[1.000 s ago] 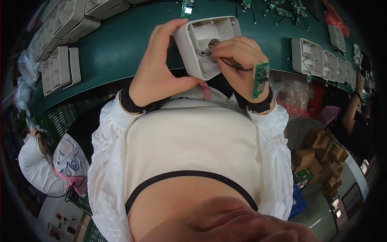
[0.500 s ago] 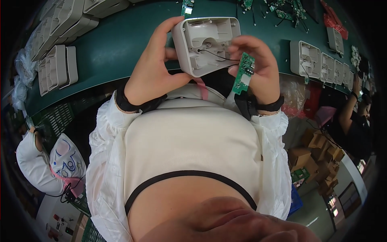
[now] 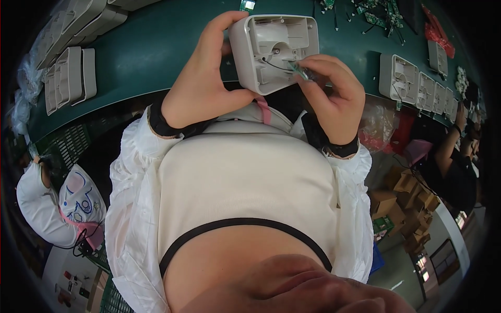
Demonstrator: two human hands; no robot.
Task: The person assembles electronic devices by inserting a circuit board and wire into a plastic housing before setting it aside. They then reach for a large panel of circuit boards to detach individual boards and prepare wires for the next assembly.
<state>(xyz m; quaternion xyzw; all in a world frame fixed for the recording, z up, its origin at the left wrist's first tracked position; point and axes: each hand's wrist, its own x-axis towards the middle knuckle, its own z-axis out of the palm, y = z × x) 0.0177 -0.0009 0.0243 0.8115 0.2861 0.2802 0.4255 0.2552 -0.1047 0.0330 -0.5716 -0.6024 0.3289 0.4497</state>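
Observation:
My left hand [image 3: 209, 78] grips a light grey plastic housing [image 3: 241, 57] by its left side, fingers behind and thumb along the lower edge. The housing's open side, with ribs and screw posts, faces me. A thin black wire [image 3: 275, 65] runs from a hole inside it toward a small green circuit board [image 3: 301, 70]. My right hand [image 3: 334, 91] pinches that board between thumb and fingertips at the housing's right side. The board is tilted almost edge-on, so little of its face shows.
Grey housings stand on the green table [image 3: 151, 47], stacked at left [image 3: 65, 81] and in a row at right [image 3: 396, 75]. Circuit boards with wires [image 3: 383, 15] lie at the far right beside a red plastic bag [image 3: 437, 34]. Other people work at both sides; cardboard boxes [image 3: 412, 203] stand lower right.
My right hand has brought the circuit board up and left to the housing's opening and turned it nearly edge-on. The housing has shifted slightly up and right in my left hand.

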